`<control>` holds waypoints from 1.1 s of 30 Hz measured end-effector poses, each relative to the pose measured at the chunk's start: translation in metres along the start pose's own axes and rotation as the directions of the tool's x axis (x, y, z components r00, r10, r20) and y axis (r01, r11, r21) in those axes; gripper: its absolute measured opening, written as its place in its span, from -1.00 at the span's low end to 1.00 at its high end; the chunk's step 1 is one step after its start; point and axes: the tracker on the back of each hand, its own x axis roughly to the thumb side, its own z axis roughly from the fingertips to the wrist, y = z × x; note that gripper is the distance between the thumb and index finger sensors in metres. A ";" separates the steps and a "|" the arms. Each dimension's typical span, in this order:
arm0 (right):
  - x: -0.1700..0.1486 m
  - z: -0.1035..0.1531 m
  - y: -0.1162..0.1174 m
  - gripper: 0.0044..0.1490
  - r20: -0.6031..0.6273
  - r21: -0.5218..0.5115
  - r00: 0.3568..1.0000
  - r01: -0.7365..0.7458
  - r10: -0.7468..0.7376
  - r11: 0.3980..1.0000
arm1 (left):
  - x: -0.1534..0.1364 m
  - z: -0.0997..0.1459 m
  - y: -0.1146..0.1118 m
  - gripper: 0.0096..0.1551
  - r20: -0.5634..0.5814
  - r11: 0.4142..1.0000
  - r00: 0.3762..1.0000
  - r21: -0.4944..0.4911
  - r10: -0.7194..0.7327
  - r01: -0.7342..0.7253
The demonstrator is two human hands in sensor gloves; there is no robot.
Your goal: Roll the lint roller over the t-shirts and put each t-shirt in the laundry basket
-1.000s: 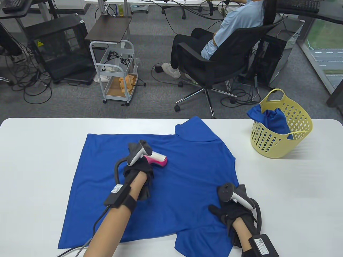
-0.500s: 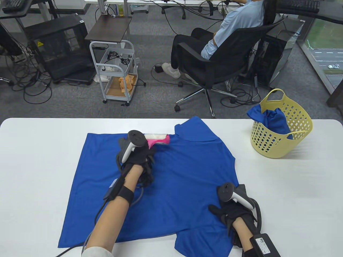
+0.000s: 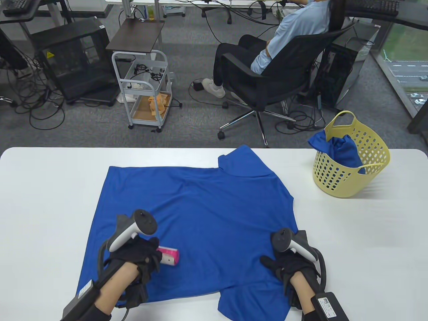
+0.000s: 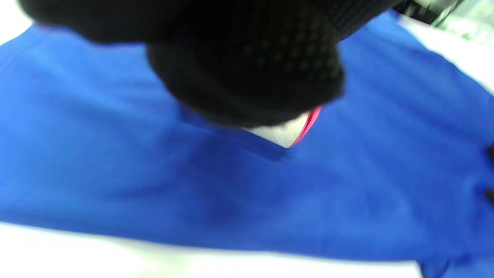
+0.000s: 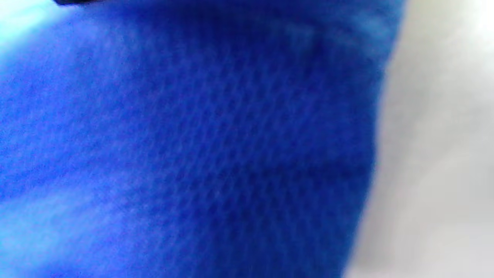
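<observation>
Blue knit t-shirt (image 3: 197, 227) flat on white table (image 3: 367, 234) | left hand (image 3: 137, 257) grips pink-handled lint roller (image 3: 169, 255) | right hand (image 3: 291, 265) flat, fingers straight, pinning hem (keep it taut) | roll long, even strokes

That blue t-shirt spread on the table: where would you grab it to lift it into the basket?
Probably at the far sleeve edge of the blue t-shirt, coming from the side of the yellow basket. The cloth lies flat; that sleeve sticks out free, clear of the left hand and right hand, so fingers could pinch it.
</observation>
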 end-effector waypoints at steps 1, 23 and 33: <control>0.000 0.000 0.000 0.04 0.000 0.000 1.000 0.000 0.000 1.000 | 0.002 -0.004 -0.005 -0.29 -0.015 1.000 1.000 -0.003 -0.017 0.017; 0.000 0.000 0.000 0.04 0.006 0.007 1.000 0.006 -0.006 1.000 | 0.056 -0.199 0.110 -0.14 -0.036 0.842 0.958 0.487 0.284 -0.231; 0.000 0.000 0.000 0.04 0.007 0.005 1.000 0.006 -0.006 1.000 | -0.010 -0.072 0.102 -0.21 0.140 0.846 0.963 0.461 0.229 -0.268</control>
